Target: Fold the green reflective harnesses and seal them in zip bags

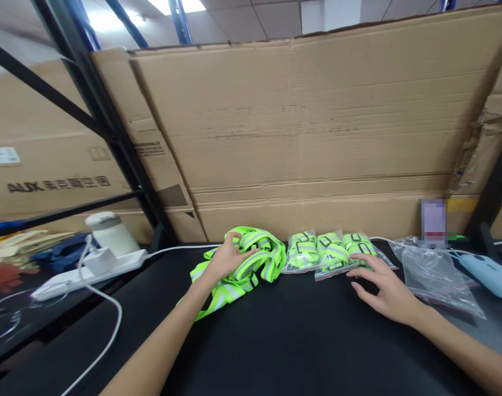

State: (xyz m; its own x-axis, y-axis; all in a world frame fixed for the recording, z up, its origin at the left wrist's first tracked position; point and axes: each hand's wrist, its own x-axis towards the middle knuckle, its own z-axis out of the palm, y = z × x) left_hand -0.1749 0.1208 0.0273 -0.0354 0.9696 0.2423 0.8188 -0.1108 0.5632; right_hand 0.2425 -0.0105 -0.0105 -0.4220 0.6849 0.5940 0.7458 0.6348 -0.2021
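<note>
My left hand (228,259) lies on a loose heap of neon-green reflective straps (271,264) with silver stripes and black buckles. Its thumb stretches across the top and the fingers curl over the straps, their tips partly hidden. Right of the heap, three clear zip bags stand in a row, each with a folded green strap: the left bag (303,252), the middle bag (332,253) and the right bag (358,246). By the right bag's lower edge is my right hand (385,289), its fingers spread and holding nothing; whether the fingertips touch the bag I cannot tell.
Empty clear zip bags (435,275) lie on the black table (284,341) at right, beside a light-blue device (490,275) and a blurred-out upright phone-like item (433,223). Cardboard (317,132) walls the back. A power strip (89,275), white cable and white bottle (113,234) stand left.
</note>
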